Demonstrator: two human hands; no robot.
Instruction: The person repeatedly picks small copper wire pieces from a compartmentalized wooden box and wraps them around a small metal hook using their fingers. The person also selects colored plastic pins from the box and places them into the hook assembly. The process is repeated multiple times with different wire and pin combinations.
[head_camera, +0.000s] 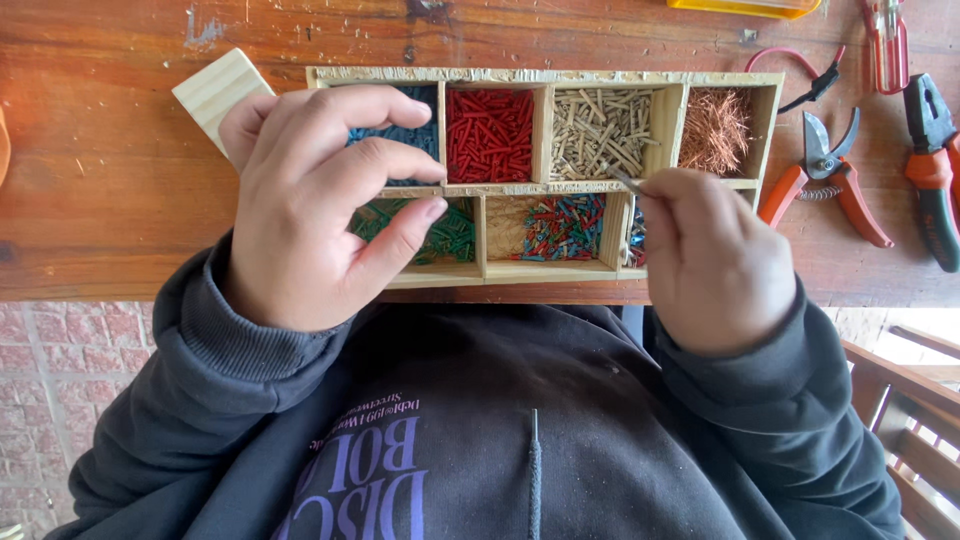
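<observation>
Right hand (712, 262) pinches thin tweezers (627, 182) over the wooden sorting tray (545, 77) (near-right compartments); left hand (320, 205), fingers loosely open, holds nothing; a bumped tray could mix the coloured bits

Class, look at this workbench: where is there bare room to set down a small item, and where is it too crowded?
Bare wood lies left of the compartment tray, below the pale wooden block, bordered by the table edge and the left hand. A strip runs above the tray. Right of the tray is crowded: orange pruners, pliers. The right hand covers the tray's lower right corner.
</observation>
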